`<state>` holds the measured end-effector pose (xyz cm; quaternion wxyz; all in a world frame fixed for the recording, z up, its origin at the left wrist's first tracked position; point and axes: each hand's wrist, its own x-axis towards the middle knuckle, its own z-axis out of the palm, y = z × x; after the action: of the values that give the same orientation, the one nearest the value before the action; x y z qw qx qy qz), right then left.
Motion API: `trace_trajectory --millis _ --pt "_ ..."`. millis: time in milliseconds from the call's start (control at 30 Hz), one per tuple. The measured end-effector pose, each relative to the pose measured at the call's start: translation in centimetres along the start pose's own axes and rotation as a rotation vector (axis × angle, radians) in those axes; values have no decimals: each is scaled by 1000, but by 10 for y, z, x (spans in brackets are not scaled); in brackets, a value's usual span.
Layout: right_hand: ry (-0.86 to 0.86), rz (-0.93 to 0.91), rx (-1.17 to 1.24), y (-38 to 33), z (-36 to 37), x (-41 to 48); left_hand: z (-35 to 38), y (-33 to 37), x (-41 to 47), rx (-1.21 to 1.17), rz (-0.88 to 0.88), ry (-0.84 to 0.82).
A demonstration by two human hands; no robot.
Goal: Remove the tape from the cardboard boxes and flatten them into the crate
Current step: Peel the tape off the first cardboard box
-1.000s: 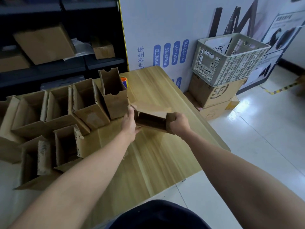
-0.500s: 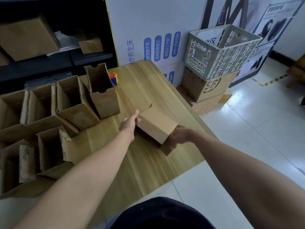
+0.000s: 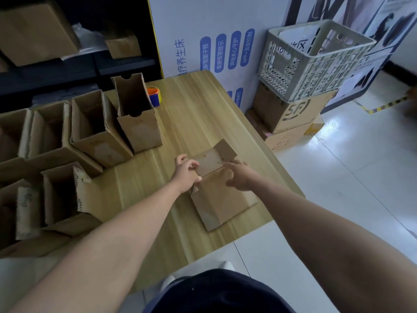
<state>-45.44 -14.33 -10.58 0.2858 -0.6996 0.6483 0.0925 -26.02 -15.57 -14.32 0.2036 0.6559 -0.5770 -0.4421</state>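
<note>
Head view: left hand [image 3: 185,173] pinches the flattened box [image 3: 222,205], blurred right hand [image 3: 239,176] spread on it.

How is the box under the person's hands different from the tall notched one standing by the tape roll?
The flattened box lies low on the table; the tall notched box stands upright, open-topped. The flattened box's far flaps splay open; the tall notched box's walls enclose a hollow. Both are plain brown cardboard.
</note>
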Motion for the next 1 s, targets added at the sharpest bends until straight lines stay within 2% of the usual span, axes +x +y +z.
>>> trace_trajectory --millis 67,133,233,300,367,433,567,767,833,900,1000 --pt "-92 -29 -113 5 15 2 3 -5 0 287 50 -29" --pt "-147 -21 -147 11 28 7 8 -8 -1 596 108 37" --pt "-160 -19 -148 15 35 15 20 -9 -5 746 147 67" --pt "-162 -10 -181 16 35 19 26 -16 -8 741 62 -111" --pt "-199 -10 -217 19 41 22 27 -24 -9 842 21 -305" --pt "-186 -26 -235 22 46 22 24 -28 -7 923 23 -375" --pt "-134 -74 -238 26 47 25 16 -25 -2 902 10 -421" --pt "-268 -94 -203 24 33 32 17 -20 -5 894 -15 -414" --pt "-149 8 -70 29 32 32 22 -19 -8 815 -37 -410" --pt "-4 195 42 35 33 27 26 -22 -10 700 -53 -392" --pt "-15 386 292 41 34 25 31 -28 -10 442 -69 -292"
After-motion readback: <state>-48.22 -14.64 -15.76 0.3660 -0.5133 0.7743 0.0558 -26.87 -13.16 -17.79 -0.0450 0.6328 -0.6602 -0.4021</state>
